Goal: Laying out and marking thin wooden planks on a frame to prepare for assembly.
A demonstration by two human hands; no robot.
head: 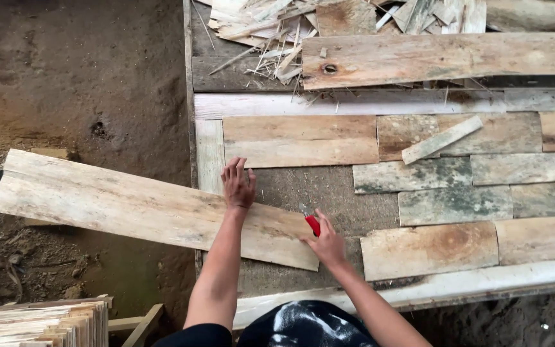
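Step in hand: you appear to be marking or scoring the long plank [130, 205] where it crosses the panel frame [210, 154].
Left hand [237, 185]: flat, fingers spread, pressing the plank's upper edge; grasping nothing.
Right hand [326, 244]: clenched round a red-handled tool [312, 223], tip at the plank's end.
Next move: judged to need steady pressure and a straight stroke.
Materials: rough, pale, weathered boards [300, 140]; splintered offcuts [271, 38]; bare earth [78, 77].
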